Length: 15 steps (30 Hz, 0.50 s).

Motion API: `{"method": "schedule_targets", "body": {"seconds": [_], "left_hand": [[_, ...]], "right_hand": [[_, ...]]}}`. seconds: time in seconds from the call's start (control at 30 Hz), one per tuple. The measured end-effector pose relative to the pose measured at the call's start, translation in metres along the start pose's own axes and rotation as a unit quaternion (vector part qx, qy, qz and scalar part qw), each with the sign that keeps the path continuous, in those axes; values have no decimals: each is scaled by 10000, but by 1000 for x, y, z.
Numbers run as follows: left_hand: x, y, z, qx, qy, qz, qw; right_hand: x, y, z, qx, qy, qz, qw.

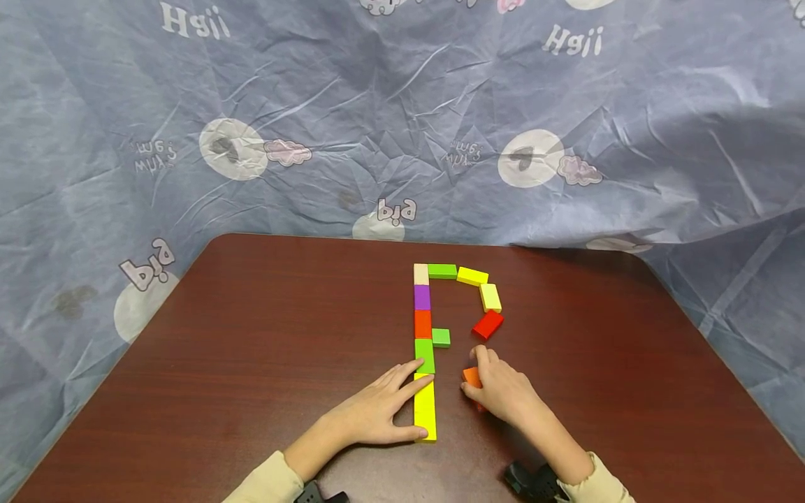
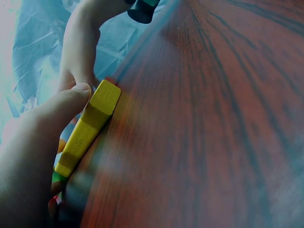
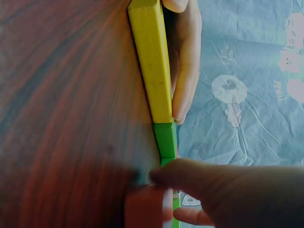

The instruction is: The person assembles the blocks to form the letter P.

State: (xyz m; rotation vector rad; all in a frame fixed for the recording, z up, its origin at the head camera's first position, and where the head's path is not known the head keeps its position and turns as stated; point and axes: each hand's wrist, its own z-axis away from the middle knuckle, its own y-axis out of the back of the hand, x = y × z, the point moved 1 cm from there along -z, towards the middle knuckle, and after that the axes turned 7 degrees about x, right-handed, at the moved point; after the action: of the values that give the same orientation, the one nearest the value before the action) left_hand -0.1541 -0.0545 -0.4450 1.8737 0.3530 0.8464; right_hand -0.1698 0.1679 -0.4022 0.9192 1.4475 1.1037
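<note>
My left hand (image 1: 375, 413) lies spread beside a column of wooden blocks. Its thumb and a finger touch the long yellow block (image 1: 425, 409), and another fingertip touches the green block (image 1: 425, 355) above. To the right, my right hand (image 1: 505, 391) grips an orange block (image 1: 471, 377) between thumb and fingers, low over the table; the hand covers much of it. In the right wrist view the gripped block (image 3: 145, 206) looks reddish and blurred. A red block (image 1: 488, 325) lies tilted just beyond the right fingertips. A small green block (image 1: 441, 338) juts from the column.
Farther up the column are a red-orange block (image 1: 423, 324), a purple block (image 1: 422, 297) and a cream block (image 1: 421, 274). A green block (image 1: 442, 271), a yellow block (image 1: 472, 276) and a pale yellow block (image 1: 490, 297) curve rightward on the brown table (image 1: 283, 335).
</note>
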Motion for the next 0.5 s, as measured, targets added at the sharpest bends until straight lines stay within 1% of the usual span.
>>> {"method": "schedule_targets", "body": {"seconds": [0.07, 0.13, 0.23, 0.3, 0.37, 0.4, 0.5], "left_hand": [[0, 0, 0, 9, -10, -15, 10000], [-1, 0, 0, -8, 17, 9, 10000], [-1, 0, 0, -16, 47, 41, 10000], [-1, 0, 0, -19, 47, 41, 10000], [-1, 0, 0, -4, 19, 28, 10000], [-1, 0, 0, -5, 16, 28, 10000], [-1, -1, -1, 4, 3, -5, 10000]], "right_hand": [[0, 0, -2, 233, 253, 49, 9994], [1, -1, -4, 595, 570, 156, 9965], [1, -4, -6, 1085, 1058, 342, 9879], [1, -4, -6, 1290, 1279, 478, 9822], [0, -4, -5, 1424, 1349, 572, 9789], [-1, -2, -4, 1468, 1314, 605, 9785], [-4, 2, 0, 1385, 1082, 735, 9817]]}}
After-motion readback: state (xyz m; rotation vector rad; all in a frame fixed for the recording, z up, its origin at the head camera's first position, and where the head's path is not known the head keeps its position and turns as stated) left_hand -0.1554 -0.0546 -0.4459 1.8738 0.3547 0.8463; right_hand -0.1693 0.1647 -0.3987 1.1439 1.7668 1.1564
